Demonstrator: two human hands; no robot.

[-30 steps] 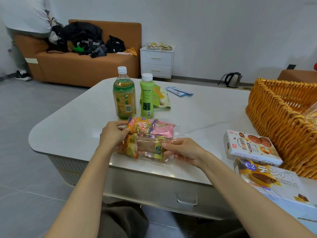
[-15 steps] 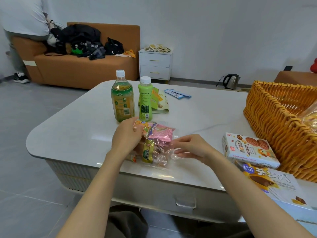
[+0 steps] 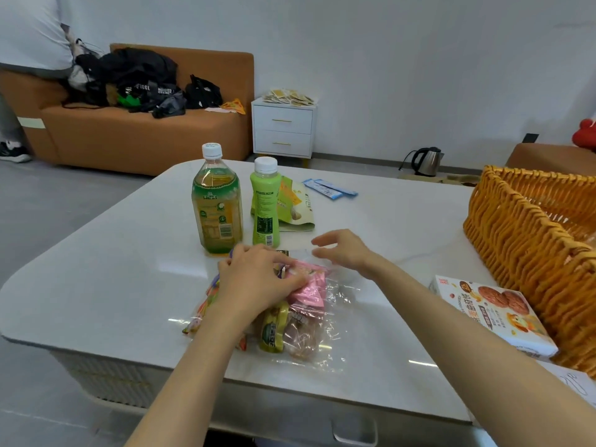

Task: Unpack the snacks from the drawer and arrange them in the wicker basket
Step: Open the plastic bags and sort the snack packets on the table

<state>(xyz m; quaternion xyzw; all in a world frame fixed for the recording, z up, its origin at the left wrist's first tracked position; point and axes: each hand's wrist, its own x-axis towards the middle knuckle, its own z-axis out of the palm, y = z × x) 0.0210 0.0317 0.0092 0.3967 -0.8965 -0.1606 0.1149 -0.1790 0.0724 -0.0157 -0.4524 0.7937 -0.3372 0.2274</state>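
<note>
The left hand (image 3: 258, 279) is gripping the clear snack bag (image 3: 309, 330) lying near the table's (image 3: 96, 279) front edge. The right hand (image 3: 345, 250), holding the bag's end a moment ago, is now hovering released above it, so unpacking is probably beginning. The wicker basket (image 3: 522, 240) is sitting to the right, partly cut off. Which packet the left fingers are pinching is unclear.

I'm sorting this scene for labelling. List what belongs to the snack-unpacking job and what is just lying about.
Job: clear snack bag, held by the left hand; right hand, open beside it; wicker basket; cookie box; tea bottle; green bottle; green pouch; blue sachets.
Lying about: kettle; white nightstand; sofa with dark bags.
</note>
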